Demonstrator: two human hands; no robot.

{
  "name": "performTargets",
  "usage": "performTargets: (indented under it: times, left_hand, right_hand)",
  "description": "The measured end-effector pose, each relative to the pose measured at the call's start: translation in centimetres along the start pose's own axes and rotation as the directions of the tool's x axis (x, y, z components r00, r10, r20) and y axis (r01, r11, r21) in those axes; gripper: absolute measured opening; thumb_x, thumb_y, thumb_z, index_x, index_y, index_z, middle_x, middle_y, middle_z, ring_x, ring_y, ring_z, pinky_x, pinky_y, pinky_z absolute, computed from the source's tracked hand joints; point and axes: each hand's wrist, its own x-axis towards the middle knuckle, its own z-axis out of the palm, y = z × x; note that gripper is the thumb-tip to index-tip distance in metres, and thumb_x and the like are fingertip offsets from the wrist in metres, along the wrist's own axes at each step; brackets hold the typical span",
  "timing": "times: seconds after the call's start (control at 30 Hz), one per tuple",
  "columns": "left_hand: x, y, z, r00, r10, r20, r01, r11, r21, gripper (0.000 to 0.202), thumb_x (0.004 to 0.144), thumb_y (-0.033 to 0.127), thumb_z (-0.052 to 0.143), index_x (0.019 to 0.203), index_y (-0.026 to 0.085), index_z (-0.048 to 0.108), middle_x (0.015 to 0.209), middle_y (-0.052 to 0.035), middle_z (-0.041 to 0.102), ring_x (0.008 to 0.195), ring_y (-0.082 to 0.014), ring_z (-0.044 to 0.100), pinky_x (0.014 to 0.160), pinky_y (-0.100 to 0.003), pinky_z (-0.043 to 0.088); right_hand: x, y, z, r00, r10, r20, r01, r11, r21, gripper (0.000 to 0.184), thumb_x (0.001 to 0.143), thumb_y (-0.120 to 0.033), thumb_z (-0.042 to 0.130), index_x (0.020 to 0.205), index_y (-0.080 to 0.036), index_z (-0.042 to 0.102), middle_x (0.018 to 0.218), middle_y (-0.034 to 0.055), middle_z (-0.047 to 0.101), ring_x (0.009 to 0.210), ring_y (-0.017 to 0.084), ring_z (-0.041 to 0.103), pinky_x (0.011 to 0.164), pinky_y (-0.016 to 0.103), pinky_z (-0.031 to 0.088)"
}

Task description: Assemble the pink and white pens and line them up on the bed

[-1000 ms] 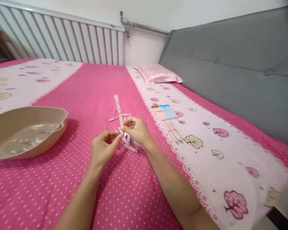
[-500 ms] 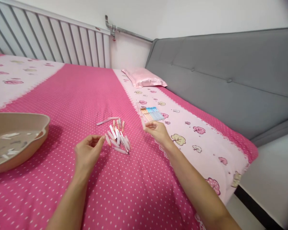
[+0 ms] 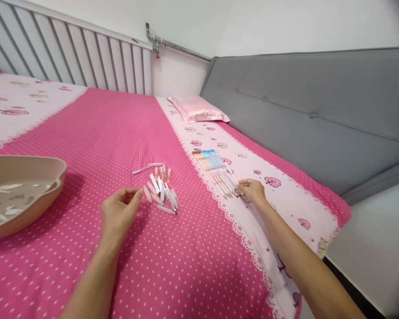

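Pinches a slim pale pen [image 3: 232, 172] between thumb and fingertips of the right hand [image 3: 252, 190] — closed on its near end — just right of the row of pinkish pens [image 3: 222, 185] on the floral strip [image 3: 286, 197]. Curls the left hand [image 3: 121, 206] loosely, thumb close to fingertips, beside a pink piece [image 3: 147, 194] edging the heap of pen parts [image 3: 162, 188]; cannot tell whether gripping it.

Pale, slim pen [image 3: 231, 173], slanting toward 11 o'clock, just beside a neat pale row [image 3: 223, 184]. From that row, the blue-and-orange row [image 3: 208, 160] is at 11, and a messy whitish-pinkish pile [image 3: 162, 190] is at 9.
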Motion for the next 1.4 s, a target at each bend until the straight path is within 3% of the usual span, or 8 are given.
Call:
performTargets:
  times: [0.27, 1.4]
  left_hand:
    - [-0.3, 0.5, -0.1, 1.0, -0.02, 0.0, 0.02, 1.0, -0.013, 0.038, 0.067, 0.05, 0.065, 0.082, 0.014, 0.067, 0.066, -0.0035, 0.064, 0.057, -0.0156, 0.058, 0.052, -0.025, 0.046]
    - [-0.2, 0.6, -0.2, 1.0, -0.017, 0.008, 0.018, 1.0, -0.024, 0.039, 0.066, 0.051, 0.065, 0.08, 0.015, 0.067, 0.061, -0.0015, 0.062, 0.052, -0.0135, 0.054, 0.05, -0.024, 0.044]
  right_hand:
    - [-0.3, 0.7, 0.3, 0.994, 0.1, 0.037, -0.099, 0.995, -0.02, 0.021, 0.055, -0.023, 0.066, 0.074, -0.018, 0.071, 0.071, 0.0043, 0.073, 0.068, 0.02, 0.068, 0.062, 0.027, 0.05]
    - [-0.1, 1.6, 1.3, 0.989, 0.049, 0.142, -0.057, 0.997, 0.05, 0.021, 0.062, -0.029, 0.068, 0.078, -0.015, 0.07, 0.069, 0.0055, 0.072, 0.063, 0.018, 0.067, 0.062, 0.026, 0.051]
